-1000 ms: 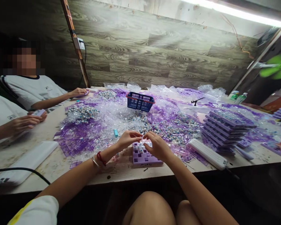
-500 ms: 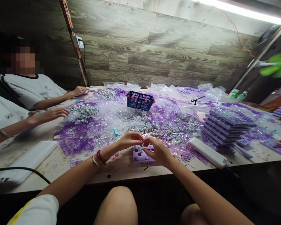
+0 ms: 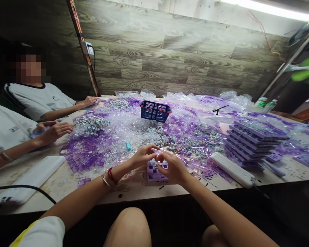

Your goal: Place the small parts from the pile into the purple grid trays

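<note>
Just above a purple plastic frame with square openings (image 3: pixel 154 175), my two hands meet at the fingertips. My left hand (image 3: pixel 144 155), with a red band and a pale bangle at its wrist, comes in from the left with fingers bent in a pinch. From the right my right hand (image 3: pixel 173 167) curls its thumb and fingers over the frame's upper right part. Whatever is between the fingertips is too small to name. Beyond the hands spreads a pile of small white and blue parts (image 3: pixel 157 135) among clear and purple plastic pieces.
A dark blue basket (image 3: pixel 154 112) stands amid the pile. To the right are a stack of purple frames (image 3: pixel 252 144) and a white power strip (image 3: pixel 231 169); a white case (image 3: pixel 31 176) lies left. Two people work at the left, another person's hand shows far right.
My hands stay close together over the purple frame, with small finger shifts. At the left, the nearer person's hands have drawn together, back from the pile. The view has shifted slightly.
</note>
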Action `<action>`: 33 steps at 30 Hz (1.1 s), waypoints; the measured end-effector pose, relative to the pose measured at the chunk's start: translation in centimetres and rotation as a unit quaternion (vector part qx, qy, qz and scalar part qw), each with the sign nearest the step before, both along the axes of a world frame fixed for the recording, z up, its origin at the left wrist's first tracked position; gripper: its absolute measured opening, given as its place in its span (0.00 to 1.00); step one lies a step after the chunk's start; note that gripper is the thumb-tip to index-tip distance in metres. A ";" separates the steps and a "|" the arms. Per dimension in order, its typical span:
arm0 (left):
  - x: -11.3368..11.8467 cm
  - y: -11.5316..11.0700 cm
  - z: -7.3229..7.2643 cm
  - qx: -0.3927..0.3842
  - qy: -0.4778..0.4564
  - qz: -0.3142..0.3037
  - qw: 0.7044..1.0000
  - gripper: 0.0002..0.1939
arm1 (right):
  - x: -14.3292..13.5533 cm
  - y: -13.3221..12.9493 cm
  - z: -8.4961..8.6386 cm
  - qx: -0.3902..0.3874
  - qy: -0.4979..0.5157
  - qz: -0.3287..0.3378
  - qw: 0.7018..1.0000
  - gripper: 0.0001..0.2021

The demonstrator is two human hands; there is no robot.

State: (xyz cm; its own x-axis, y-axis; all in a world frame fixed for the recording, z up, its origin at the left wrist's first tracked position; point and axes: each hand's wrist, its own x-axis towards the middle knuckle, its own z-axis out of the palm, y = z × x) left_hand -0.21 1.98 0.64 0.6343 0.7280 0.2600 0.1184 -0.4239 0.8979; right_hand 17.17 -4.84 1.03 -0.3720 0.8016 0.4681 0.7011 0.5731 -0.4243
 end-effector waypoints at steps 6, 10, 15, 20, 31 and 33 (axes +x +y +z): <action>-0.1 0.4 -0.4 0.159 0.076 0.064 0.982 0.08 | 0.7 0.6 -0.9 -0.024 0.030 0.031 0.999 0.07; 0.0 0.4 -0.6 0.181 0.094 0.060 0.977 0.08 | 1.0 0.8 -1.3 -0.015 0.047 0.044 0.998 0.06; 0.0 0.6 -1.0 0.182 0.102 0.046 0.977 0.09 | 1.2 1.0 -1.7 -0.005 0.050 0.057 0.997 0.07; -0.1 0.8 -1.0 0.174 0.121 0.025 0.977 0.14 | 1.3 1.0 -1.7 -0.007 0.030 0.055 0.998 0.08; -0.5 0.7 -0.2 0.189 0.130 -0.031 0.973 0.10 | 0.9 0.7 -1.2 -0.017 -0.015 0.037 0.999 0.09; -0.7 0.8 0.1 0.177 0.133 -0.053 0.974 0.11 | 0.8 0.7 -1.1 -0.023 -0.020 0.033 0.999 0.09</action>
